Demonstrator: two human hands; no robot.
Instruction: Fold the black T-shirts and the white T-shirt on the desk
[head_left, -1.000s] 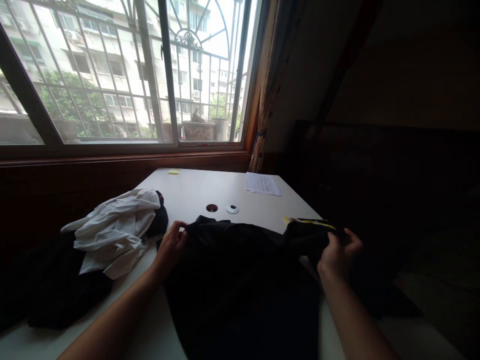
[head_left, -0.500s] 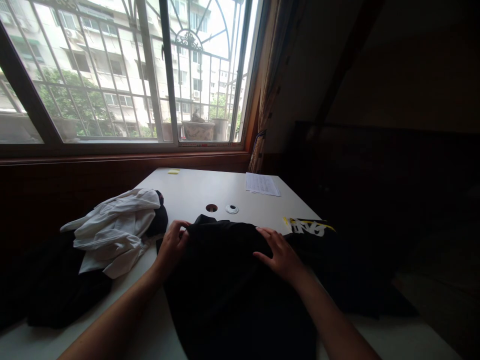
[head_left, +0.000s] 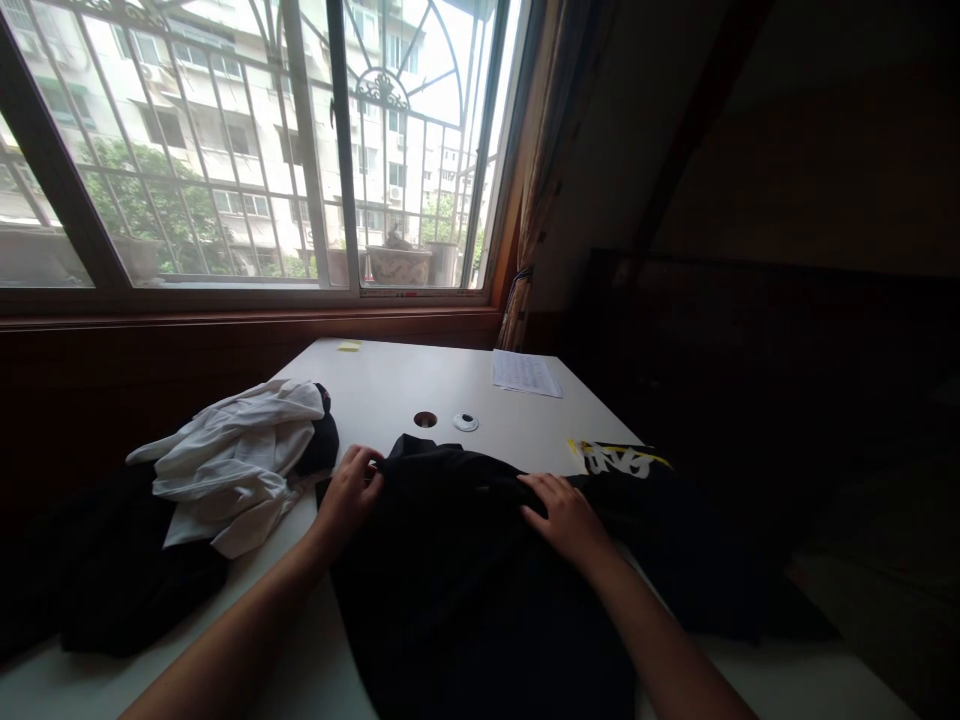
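On the near part of the white table [head_left: 405,372], a dull black cloth [head_left: 472,580] spreads, softly rumpled along its far edge. The left hand [head_left: 352,492] pinches its far left corner; the right hand [head_left: 566,518] (gripping or not, I cannot tell) lies farther right on it.

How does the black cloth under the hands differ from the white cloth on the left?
Colour: the black cloth is dark throughout its visible part, while the white cloth is pale.
Pose: the black cloth is spread fairly flat, whereas the white cloth is bunched in loose folds.
Contact: the left hand and right hand touch the black cloth; neither touches the white cloth.
Both are soft fabric.
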